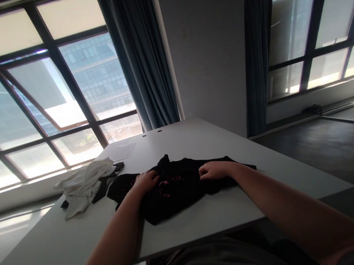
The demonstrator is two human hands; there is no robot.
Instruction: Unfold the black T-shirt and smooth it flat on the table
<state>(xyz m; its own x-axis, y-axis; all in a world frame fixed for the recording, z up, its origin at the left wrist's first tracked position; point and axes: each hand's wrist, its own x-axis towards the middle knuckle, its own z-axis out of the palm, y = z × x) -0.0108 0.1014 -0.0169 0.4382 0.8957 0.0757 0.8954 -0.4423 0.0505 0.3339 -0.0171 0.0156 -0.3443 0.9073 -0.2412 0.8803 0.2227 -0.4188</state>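
Garment (181,198), black with pink print, lies on table (63,246) under left hand (145,182), fingers extended, and right hand (214,170), fingers curled, grip cannot be told; white cloth (85,183) lies left of left hand.

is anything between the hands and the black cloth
Nothing visible: the left hand and right hand both touch the black cloth directly. The white cloth lies off to the left.

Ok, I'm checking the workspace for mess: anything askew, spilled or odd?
Nothing looks spilled or damaged. Only the crumpled white cloth stands out: it lies heaped, with dark fabric poking out beneath, on the left of the white tabletop, looking untidy beside the flatter black garment with pink print.
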